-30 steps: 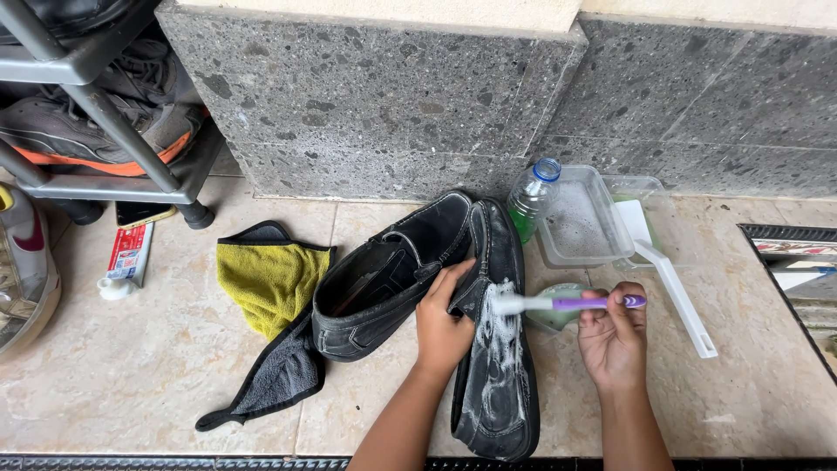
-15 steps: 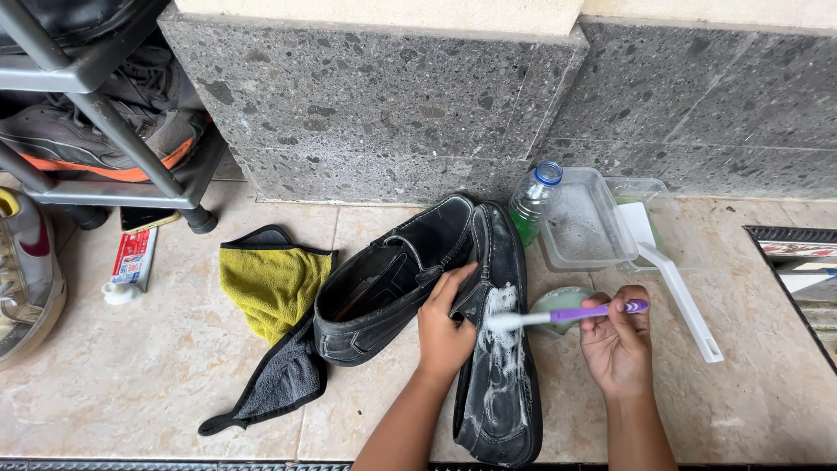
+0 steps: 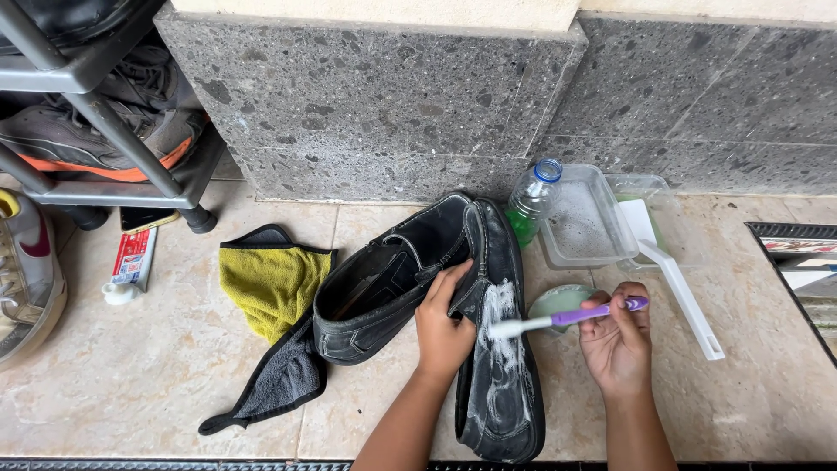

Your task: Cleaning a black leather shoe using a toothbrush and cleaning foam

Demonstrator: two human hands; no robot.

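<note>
Two black shoes lie on the tiled floor. The right one point(image 3: 501, 384) rests on its side, its sole streaked with white foam. My left hand point(image 3: 443, 324) grips that shoe at its upper edge, next to the other black shoe point(image 3: 375, 292), which stands upright. My right hand point(image 3: 617, 342) holds a purple and white toothbrush point(image 3: 567, 317), whose bristle end touches the foamy sole. Under the brush sits a small green bowl point(image 3: 554, 301).
A clear plastic container point(image 3: 582, 220), a bottle of green liquid point(image 3: 530, 205) and a white brush handle point(image 3: 684, 292) sit by the stone wall. A yellow cloth point(image 3: 270, 283) on a black cloth point(image 3: 279, 379) lies left. Further left are a shoe rack point(image 3: 96, 113), a tube point(image 3: 126, 266) and a sneaker point(image 3: 26, 279).
The toothbrush head has slid a little down and back along the sole. My left hand has stayed on the shoe.
</note>
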